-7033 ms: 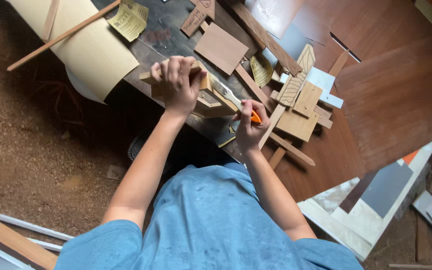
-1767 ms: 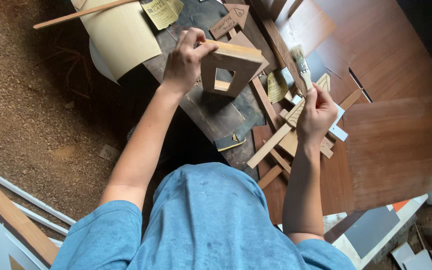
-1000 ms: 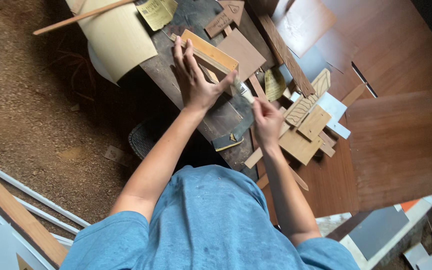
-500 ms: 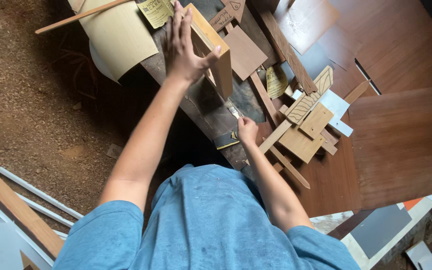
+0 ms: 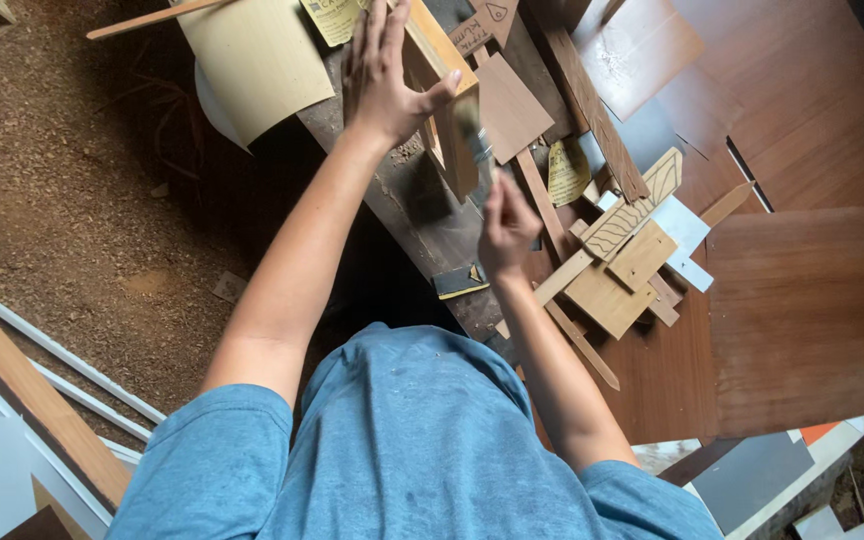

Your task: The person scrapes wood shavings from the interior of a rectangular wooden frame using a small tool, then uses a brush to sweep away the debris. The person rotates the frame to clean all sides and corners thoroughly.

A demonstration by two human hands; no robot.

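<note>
A small open wooden frame (image 5: 449,120) stands tipped up on its edge on the dark workbench plank (image 5: 402,215). My left hand (image 5: 384,78) presses flat against its near side, fingers spread upward and thumb hooked over the top edge, keeping it upright. My right hand (image 5: 508,226) is closed around a paintbrush (image 5: 475,138), which is blurred. Its bristle end is up against the right face of the frame.
Wood offcuts and a patterned strip (image 5: 617,285) lie right of my right hand. A large brown laminate sheet (image 5: 812,310) fills the right side. A curled cream sheet (image 5: 252,60) hangs off the bench's left. Sawdust floor (image 5: 72,200) and white strips (image 5: 77,365) lie at left.
My left hand has tipped the frame further up onto its edge. My right hand has risen from the bench and brought the brush up to the frame's right face.
</note>
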